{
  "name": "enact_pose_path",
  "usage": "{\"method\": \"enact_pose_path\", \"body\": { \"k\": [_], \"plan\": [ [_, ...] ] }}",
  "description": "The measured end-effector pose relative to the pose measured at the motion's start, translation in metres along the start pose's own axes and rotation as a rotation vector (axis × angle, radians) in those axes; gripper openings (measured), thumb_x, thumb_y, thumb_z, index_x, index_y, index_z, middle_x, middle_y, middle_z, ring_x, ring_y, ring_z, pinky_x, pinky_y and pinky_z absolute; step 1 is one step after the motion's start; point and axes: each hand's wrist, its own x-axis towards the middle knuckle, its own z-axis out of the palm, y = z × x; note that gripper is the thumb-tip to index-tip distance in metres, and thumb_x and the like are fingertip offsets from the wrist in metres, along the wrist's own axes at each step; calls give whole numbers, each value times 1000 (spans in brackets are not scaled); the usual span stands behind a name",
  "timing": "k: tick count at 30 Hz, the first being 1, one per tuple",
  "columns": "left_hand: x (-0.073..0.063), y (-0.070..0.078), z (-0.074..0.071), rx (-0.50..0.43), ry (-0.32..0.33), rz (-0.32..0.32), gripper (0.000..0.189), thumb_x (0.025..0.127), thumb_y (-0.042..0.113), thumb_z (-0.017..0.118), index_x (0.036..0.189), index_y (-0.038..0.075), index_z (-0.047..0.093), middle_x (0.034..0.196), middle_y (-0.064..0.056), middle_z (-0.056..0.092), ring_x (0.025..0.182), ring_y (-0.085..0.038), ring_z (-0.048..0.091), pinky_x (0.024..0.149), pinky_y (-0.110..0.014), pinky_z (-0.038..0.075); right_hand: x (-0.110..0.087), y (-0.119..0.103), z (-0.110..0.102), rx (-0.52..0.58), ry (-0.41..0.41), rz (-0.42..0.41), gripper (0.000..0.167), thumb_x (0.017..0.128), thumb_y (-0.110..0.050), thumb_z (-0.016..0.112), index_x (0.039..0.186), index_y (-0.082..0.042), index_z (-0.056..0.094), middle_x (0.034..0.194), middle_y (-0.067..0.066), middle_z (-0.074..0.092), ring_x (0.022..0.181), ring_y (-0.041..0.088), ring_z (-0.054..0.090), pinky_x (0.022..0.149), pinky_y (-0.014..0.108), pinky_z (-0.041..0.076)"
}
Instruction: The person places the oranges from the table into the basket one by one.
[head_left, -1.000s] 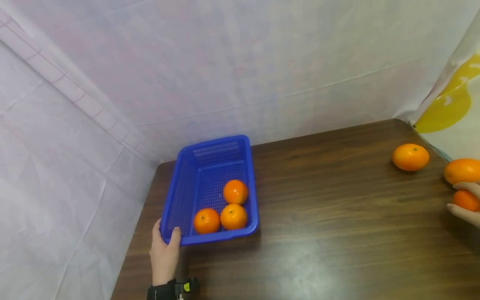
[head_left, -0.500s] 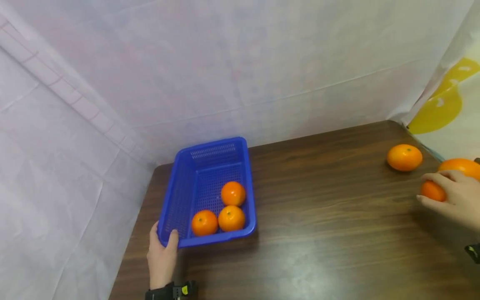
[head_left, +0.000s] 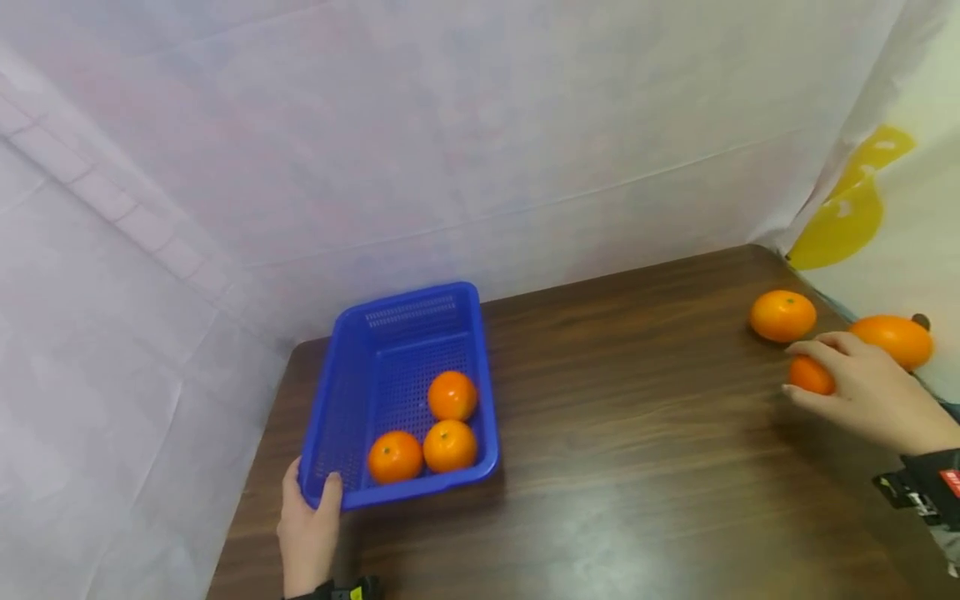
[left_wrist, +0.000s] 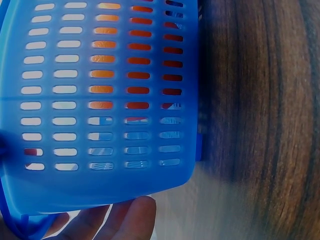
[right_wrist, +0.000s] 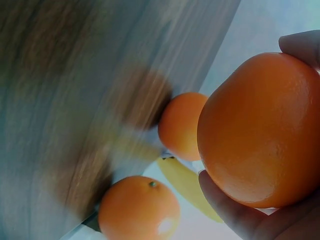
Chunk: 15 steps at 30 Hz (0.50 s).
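My left hand (head_left: 309, 529) grips the near left corner of a blue plastic basket (head_left: 408, 492), thumb over the rim. In the left wrist view its fingers (left_wrist: 137, 220) curl under the slotted basket wall (left_wrist: 112, 182). Three oranges lie in the near right part of the basket, one of them (head_left: 395, 457) closest to the left hand. At the right, my right hand (head_left: 873, 390) holds an orange (right_wrist: 260, 135) between thumb and fingers, above the table. Behind it rest a second orange (head_left: 782, 316) and a larger orange fruit (head_left: 896, 340) with a dark stem end, partly hidden by the hand.
The brown wood-grain table (head_left: 630, 400) lies between basket and right hand. A pale sheet (head_left: 480, 150) covers the wall behind its back edge. White cloth with a yellow fruit print (head_left: 840, 225) hangs at the right. Black straps circle both wrists.
My right hand has come in from the right edge, moving left with the orange and away from the larger fruit. The left hand keeps its grip on the basket; the view has shifted slightly right.
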Motion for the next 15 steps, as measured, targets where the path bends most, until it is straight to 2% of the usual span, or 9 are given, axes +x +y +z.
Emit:
{"method": "enact_pose_path", "body": {
  "k": [8,12,15],
  "plan": [
    [1,-4,1,-17,-9,-9,73,101,40,51,160,10,20,149,-33,45,129,-50,50,105,-66,39,9,-13,1,17,5,-4,58,80,-33,83,124,-2,63,121,34,53,98,55,58,77,67,46],
    [1,-4,0,-12,-9,-6,72,101,41,51,160,11,21,148,-32,46,127,-49,52,102,-65,42,15,-22,0,25,3,-13,67,79,-36,84,130,-1,58,125,34,52,100,54,58,78,68,47],
    [1,-4,0,-11,-9,-1,72,101,40,52,160,11,21,147,-32,46,126,-49,52,101,-65,42,20,-28,-1,68,7,-18,75,78,-36,86,135,0,52,129,34,52,107,56,54,84,69,44]
  ]
}}
